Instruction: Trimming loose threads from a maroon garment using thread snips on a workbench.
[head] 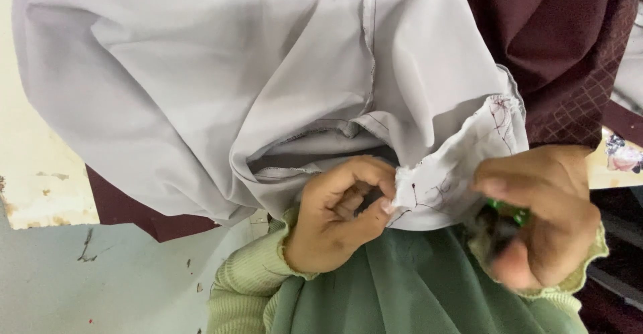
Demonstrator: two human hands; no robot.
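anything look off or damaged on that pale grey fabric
Yes: loose dark threads straggle over the edge of the pale grey fabric between the left hand and right hand. The right hand, blurred, holds something small and green.

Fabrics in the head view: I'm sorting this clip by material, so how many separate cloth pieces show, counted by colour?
Pale grey: 1, the stitched garment pinched by the left hand and the right hand.
Maroon: 1, the quilted cloth behind it.
Green: 1, the pleated skirt fabric below.
Total: 3
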